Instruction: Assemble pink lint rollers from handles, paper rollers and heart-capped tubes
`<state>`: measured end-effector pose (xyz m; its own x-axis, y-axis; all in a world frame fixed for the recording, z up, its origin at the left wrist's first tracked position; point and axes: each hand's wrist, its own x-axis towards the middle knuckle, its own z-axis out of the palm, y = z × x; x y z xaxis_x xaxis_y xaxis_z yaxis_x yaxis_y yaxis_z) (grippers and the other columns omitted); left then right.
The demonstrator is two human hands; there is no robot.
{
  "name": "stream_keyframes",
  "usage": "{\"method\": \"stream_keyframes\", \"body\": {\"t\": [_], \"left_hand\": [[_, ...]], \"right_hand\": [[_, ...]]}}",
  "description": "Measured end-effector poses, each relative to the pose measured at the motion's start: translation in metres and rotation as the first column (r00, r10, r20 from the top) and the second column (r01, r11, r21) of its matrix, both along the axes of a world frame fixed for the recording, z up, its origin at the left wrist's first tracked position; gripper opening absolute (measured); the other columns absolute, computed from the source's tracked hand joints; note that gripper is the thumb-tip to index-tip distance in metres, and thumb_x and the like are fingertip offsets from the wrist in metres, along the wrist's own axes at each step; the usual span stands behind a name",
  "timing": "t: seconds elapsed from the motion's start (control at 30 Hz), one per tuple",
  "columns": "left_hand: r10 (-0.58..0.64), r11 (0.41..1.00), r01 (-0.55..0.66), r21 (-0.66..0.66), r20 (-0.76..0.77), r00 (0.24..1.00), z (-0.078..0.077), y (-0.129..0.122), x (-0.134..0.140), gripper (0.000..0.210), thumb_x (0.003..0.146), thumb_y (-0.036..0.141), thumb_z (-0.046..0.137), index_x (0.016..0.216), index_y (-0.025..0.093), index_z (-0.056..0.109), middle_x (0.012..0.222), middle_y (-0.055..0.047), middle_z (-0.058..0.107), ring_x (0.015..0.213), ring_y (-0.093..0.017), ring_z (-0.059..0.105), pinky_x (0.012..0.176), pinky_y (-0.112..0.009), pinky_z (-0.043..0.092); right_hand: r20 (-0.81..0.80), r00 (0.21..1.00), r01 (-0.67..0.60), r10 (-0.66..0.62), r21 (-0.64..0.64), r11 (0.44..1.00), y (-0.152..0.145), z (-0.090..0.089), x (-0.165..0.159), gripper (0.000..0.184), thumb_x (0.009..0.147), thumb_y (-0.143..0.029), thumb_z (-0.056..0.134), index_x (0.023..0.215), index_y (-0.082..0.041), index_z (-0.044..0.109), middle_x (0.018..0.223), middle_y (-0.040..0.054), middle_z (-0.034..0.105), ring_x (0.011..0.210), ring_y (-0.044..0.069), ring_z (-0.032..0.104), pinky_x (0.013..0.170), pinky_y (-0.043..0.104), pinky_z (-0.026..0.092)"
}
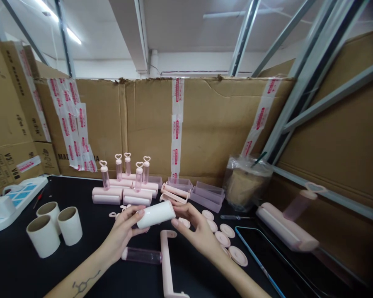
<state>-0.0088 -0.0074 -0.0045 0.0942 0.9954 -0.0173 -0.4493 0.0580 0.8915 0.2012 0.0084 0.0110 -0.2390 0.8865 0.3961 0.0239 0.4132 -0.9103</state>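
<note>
A white lint-roller refill roll [157, 214] is held slightly tilted above the black table. My left hand [127, 227] has its fingers and thumb closed round the left end. At the other end, my right hand [196, 228] pinches the rim between thumb and fingers. Below the hands lies a pink roller frame [166, 265], with a clear pink handle tube [143, 255] touching or close to its left side. Several round pink end caps [223, 239] lie beside my right hand. Small pink heart-shaped loops [113, 215] are partly hidden behind my left hand.
Three white rolls [70, 225] stand at left near a power strip [21, 198]. Several assembled lint rollers [107, 195] and purple clear covers [208, 196] line the back. On the right are a bagged drink cup [247, 186], a blue-edged phone [267, 260] and another lint roller [287, 225].
</note>
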Motion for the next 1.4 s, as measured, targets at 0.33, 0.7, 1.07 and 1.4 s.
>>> {"method": "stream_keyframes", "body": {"t": [0.33,0.7,1.07,1.4], "left_hand": [[-0.332,0.932,0.349,0.094,-0.162,0.929,0.010,-0.013,0.007,0.041,0.076,0.044,0.062,0.111,0.023,0.056,0.093,-0.006,0.061,0.077,-0.017,0.061,0.062,-0.026,0.048],[-0.249,0.968,0.249,0.026,0.013,0.968,0.001,-0.005,0.001,0.022,0.075,0.027,0.066,0.091,0.017,0.054,0.084,-0.004,0.061,0.072,-0.015,0.061,0.069,-0.030,0.051],[-0.055,0.997,0.048,0.055,0.130,0.990,0.004,-0.003,0.001,0.020,0.077,0.025,0.064,0.085,0.018,0.047,0.079,-0.001,0.059,0.071,-0.014,0.061,0.071,-0.031,0.052],[0.215,0.973,-0.226,0.047,0.176,0.961,-0.002,0.002,0.003,0.030,0.072,0.026,0.071,0.090,0.019,0.048,0.082,-0.001,0.063,0.076,-0.017,0.064,0.077,-0.043,0.055]], "right_hand": [[-0.242,0.953,-0.259,0.181,-0.349,0.901,-0.013,0.004,-0.011,0.026,0.069,-0.037,0.071,0.086,-0.023,0.057,0.078,-0.0020,0.062,0.073,0.015,0.059,0.066,0.026,0.047],[0.558,0.828,-0.012,-0.063,0.130,0.991,0.016,0.003,0.023,0.027,0.080,-0.020,0.048,0.104,-0.020,0.061,0.090,0.0059,0.063,0.076,0.019,0.061,0.073,0.035,0.049],[0.929,0.255,-0.190,-0.270,0.322,0.928,0.030,-0.011,0.040,0.039,0.078,-0.010,0.044,0.112,-0.018,0.062,0.101,0.0124,0.063,0.094,0.027,0.059,0.079,0.037,0.046],[0.141,0.989,0.027,-0.038,0.082,0.996,0.025,0.002,0.021,0.017,0.076,-0.034,0.064,0.085,-0.022,0.054,0.086,0.0021,0.060,0.082,0.018,0.061,0.077,0.031,0.050]]}}
